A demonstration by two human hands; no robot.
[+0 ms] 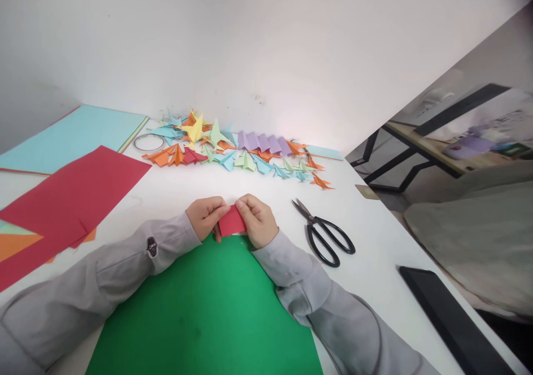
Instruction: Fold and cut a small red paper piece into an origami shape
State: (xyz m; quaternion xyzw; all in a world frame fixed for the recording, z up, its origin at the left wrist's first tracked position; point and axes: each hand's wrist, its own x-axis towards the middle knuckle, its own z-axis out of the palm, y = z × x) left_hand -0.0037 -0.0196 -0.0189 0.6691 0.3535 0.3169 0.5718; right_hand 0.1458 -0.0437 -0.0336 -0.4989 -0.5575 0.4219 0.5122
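Green sheet (204, 308), red paper (232, 223) between left hand (207, 217) and right hand (257, 220), upper edge pinched

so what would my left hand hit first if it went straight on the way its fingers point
Past the small red paper it holds, the left hand would probably meet the right hand first, though depth is unclear from one view.

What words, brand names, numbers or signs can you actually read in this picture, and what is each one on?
None can be read.
Dark patch on the left sleeve: its pale marks may be lettering, but they are too small to read.
Items on the far desk: too blurred to read.
Scissors and small red paper: no text visible.
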